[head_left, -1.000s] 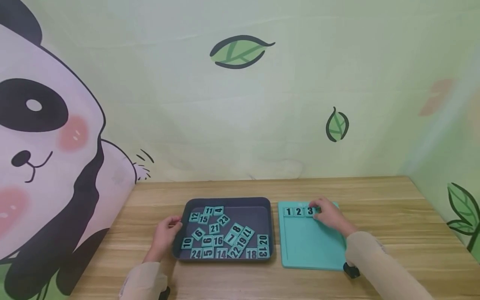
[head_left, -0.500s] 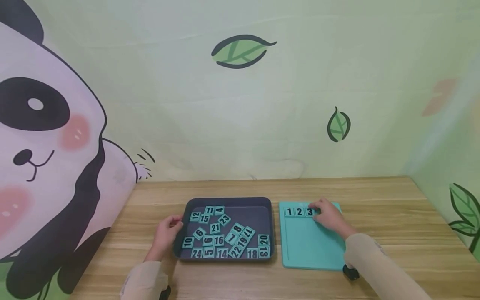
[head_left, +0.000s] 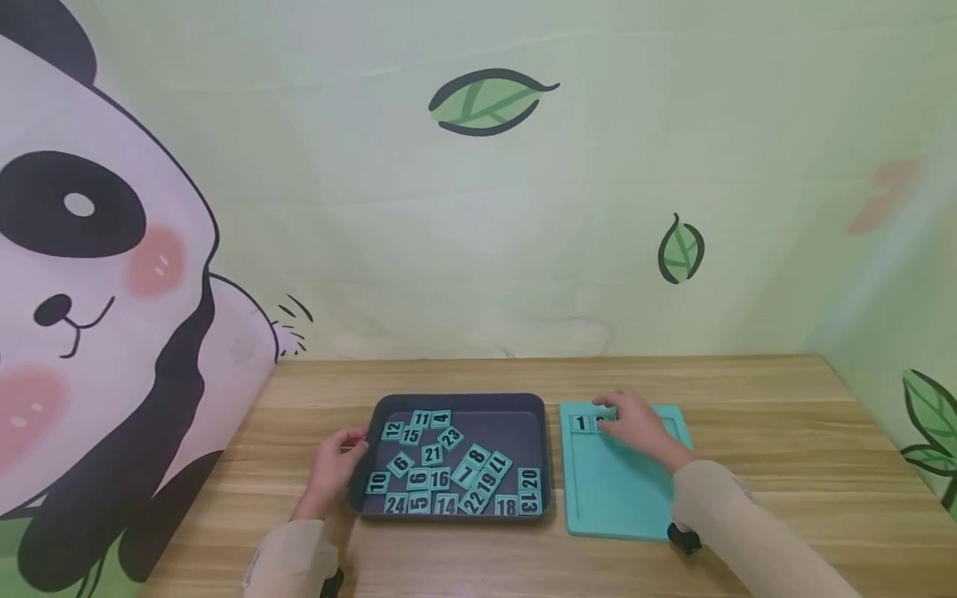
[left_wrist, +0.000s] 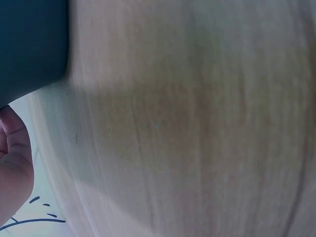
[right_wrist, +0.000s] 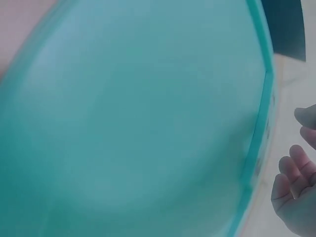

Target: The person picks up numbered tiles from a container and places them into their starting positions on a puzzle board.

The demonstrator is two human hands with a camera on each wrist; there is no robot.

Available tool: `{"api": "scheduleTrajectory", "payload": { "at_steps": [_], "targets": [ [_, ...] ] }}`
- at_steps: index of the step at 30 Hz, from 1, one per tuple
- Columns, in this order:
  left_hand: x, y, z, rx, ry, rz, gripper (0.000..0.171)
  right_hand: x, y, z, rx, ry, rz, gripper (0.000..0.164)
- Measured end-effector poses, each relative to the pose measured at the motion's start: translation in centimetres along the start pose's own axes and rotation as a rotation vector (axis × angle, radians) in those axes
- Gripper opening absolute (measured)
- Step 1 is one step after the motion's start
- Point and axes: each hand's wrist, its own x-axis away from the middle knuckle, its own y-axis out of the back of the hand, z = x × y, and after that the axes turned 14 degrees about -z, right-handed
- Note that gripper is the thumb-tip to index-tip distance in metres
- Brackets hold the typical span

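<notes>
In the head view a dark rectangular tray holds many teal number tiles, such as a tile marked 21. My left hand is at the tray's left rim, thumb and fingertips on its edge. To the right lies a flat teal board with number tiles along its top edge. The tile marked 1 shows fully. My right hand hovers over that row, covering part of the 2 and hiding the 3. In the right wrist view its fingers are loosely bent, thumb apart, nothing between them.
Tray and board lie side by side on a wooden table, with a narrow gap between them. Behind stands a pale green backdrop printed with leaves and a panda. A black strap shows at the right sleeve.
My right hand has come off the tile marked 3 and shifted left over the row towards the 2. The left hand stays at the tray's rim.
</notes>
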Motion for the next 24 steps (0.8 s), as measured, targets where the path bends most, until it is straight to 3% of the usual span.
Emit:
{"api": "scheduleTrajectory", "payload": {
  "at_steps": [9,15,24],
  "targets": [
    [0.0,0.1,0.1,0.0,0.005,-0.011,0.031,-0.8,-1.7,3.3,-0.057,0.093,-0.014,0.025],
    [0.1,0.1,0.1,0.007,-0.002,-0.007,0.032,-1.2,-2.9,6.5,-0.081,0.09,0.028,0.024],
    [-0.1,0.0,0.3,0.013,-0.012,-0.013,0.031,-1.6,-5.4,10.3,0.003,0.185,0.117,0.028]
  ]
}}
